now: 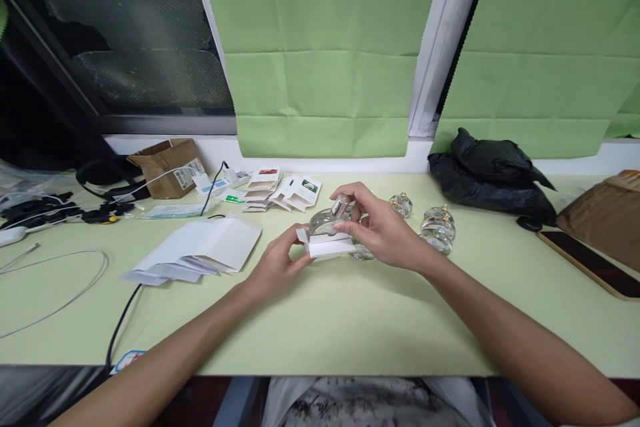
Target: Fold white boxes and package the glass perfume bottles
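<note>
My left hand [277, 261] is closed around the left end of a small white cardboard box [331, 249], holding it just above the table with an open flap. My right hand [384, 230] grips a clear glass perfume bottle [324, 219] near its silvery cap, fingers and thumb around its right side. The bottle lies tilted against the box's open side; how far it sits inside I cannot tell. Behind and beside my right hand stand glass bottles with gold-trimmed tops [439, 230] and a smaller glass piece [401, 204]. More clear glass shows partly under my right hand.
Flat white folded boxes [200, 250] lie to the left, with several small printed cartons [263, 187] behind. An opened brown box [170, 170] and cables [100, 273] are further left. At the right are a black plastic bag [490, 180], a phone [590, 260] and a brown package [607, 213].
</note>
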{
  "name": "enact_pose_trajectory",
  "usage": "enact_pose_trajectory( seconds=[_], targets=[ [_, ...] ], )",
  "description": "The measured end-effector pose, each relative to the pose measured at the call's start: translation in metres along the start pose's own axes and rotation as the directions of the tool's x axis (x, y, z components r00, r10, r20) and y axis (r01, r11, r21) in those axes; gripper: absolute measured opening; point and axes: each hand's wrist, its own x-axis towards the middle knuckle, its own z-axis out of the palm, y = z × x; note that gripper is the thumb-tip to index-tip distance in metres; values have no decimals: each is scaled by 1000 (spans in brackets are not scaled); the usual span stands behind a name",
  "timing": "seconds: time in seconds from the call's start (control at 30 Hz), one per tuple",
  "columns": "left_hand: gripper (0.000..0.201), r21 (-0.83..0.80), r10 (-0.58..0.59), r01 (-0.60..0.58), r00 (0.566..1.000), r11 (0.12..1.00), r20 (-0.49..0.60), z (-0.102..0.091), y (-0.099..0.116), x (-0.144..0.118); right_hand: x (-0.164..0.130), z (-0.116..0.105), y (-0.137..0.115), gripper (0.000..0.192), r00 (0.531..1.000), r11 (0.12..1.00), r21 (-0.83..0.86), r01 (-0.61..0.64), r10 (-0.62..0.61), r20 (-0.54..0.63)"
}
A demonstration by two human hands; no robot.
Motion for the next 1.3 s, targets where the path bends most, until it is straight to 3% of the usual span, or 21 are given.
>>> enact_pose_trajectory(
  seconds=[0.17,0.3,0.4,0.53,0.67,0.8,1.03,1.13,1.3],
  targets=[
    [31,9,-1,1,1000,1000,-9,3,-2,-5,-1,0,1,38,998,998,-37,52,-51,40],
    [32,155,160,-147,985,977,-70,1,-2,-5,-7,-5,1,32,988,989,-91,118,-108,111],
    [33,235,299,-267,948,935,-111,0,-6,-6,-17,-9,0,23,970,966,-170,195,-164,180],
    [36,300,423,-371,897,879,-129,1,-15,-8,-36,-8,7,14,924,884,-306,354,-280,260],
    [32,352,479,-418,872,838,-104,3,-18,-10,-56,-2,28,22,872,743,-458,489,-420,250],
    [32,372,497,-428,861,824,-110,3,-16,-11,-67,1,43,20,812,632,-523,572,-529,248],
    [32,394,499,-407,851,824,-165,2,-17,-10,-70,1,41,20,759,593,-503,629,-608,231],
    [33,404,511,-415,844,815,-164,2,-15,-10,-69,1,41,20,766,577,-539,613,-600,229],
    [30,371,496,-411,852,833,-170,2,-13,-10,-69,4,43,18,802,658,-483,579,-566,190]
  ],
)
